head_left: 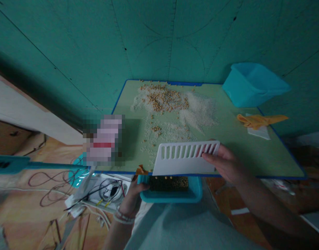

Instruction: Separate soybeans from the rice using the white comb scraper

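Note:
My right hand (227, 165) grips a white slotted scraper (184, 158) by its right end, held upright at the near edge of a green board with a blue rim (242, 139). My left hand (135, 196) holds a small teal tray (172, 192) just below that edge, under the scraper; the tray holds brownish beans over a dark sieve-like grid. A pile of brown beans (164, 99) mixed with white rice-like grains (198, 113) lies spread over the far middle of the board.
A teal tub (253, 83) stands at the board's far right corner. An orange cloth on white paper (260, 121) lies at the right. A blurred-out object (104, 139) sits at the board's left edge. Cables and a white box (107, 191) lie on the floor left.

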Demonstrator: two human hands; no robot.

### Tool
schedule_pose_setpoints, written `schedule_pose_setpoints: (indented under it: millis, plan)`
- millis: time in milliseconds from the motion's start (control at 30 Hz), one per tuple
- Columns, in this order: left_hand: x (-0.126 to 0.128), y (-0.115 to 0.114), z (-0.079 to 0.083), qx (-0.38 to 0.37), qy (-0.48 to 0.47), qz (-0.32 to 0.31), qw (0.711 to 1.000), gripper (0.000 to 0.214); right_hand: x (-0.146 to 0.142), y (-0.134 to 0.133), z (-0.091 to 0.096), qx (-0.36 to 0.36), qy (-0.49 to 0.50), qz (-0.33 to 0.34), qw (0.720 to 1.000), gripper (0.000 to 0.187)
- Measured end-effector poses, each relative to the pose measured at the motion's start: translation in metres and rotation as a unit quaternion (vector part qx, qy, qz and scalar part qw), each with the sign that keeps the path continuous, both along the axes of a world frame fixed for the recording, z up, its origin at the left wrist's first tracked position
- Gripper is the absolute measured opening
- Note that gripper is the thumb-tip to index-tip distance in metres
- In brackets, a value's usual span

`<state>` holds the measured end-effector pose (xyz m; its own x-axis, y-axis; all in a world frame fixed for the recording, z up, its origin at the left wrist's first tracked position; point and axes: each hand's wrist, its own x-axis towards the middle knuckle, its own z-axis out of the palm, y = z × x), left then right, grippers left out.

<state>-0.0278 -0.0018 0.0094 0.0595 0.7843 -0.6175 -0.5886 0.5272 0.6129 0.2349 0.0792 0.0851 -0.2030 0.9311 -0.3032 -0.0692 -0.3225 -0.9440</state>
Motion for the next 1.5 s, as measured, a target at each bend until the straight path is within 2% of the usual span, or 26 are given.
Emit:
schedule_pose_setpoints:
  millis: [133,300,400,667,767,833,967,1100,1300,1500]
  plan:
    - [-0.001,0.0,-0.001,-0.001,-0.007,-0.001,1.0,0.039,0.001,-0.003,-0.006,-0.002,0.012,0.017,1.0,0.024]
    - [-0.005,-0.002,-0.002,-0.004,-0.02,0.0,1.0,0.046,-0.007,-0.001,-0.002,0.01,0.028,-0.017,0.999,0.026]
    - [-0.008,-0.003,-0.002,-0.006,-0.034,0.005,0.999,0.051,-0.012,0.002,0.0,0.021,0.021,-0.012,0.999,0.026]
    - [-0.013,-0.004,-0.002,0.008,-0.034,-0.002,0.999,0.04,-0.016,0.0,0.0,0.047,-0.027,0.017,0.998,0.023]
    - [-0.014,-0.004,-0.003,0.01,-0.029,0.003,1.0,0.043,-0.012,-0.003,0.004,0.05,-0.029,0.023,0.998,0.022]
    - [-0.013,-0.004,-0.004,0.003,-0.031,0.008,0.999,0.049,-0.007,-0.001,0.005,0.051,-0.025,-0.001,0.998,0.021]
    - [-0.012,-0.004,-0.004,-0.013,-0.033,0.012,0.999,0.046,0.003,0.01,0.006,0.057,-0.003,-0.096,0.994,0.026]
    - [-0.009,-0.002,-0.004,0.002,-0.041,0.006,0.999,0.046,0.007,0.025,0.007,0.076,0.006,-0.17,0.983,0.027]
    - [-0.006,-0.002,0.0,0.007,-0.041,0.017,0.999,0.049,0.009,0.034,0.016,0.111,-0.002,-0.2,0.974,0.031]
    - [-0.004,-0.001,0.002,-0.001,-0.03,0.019,0.999,0.044,0.032,0.037,0.017,0.123,-0.011,-0.253,0.96,0.03]
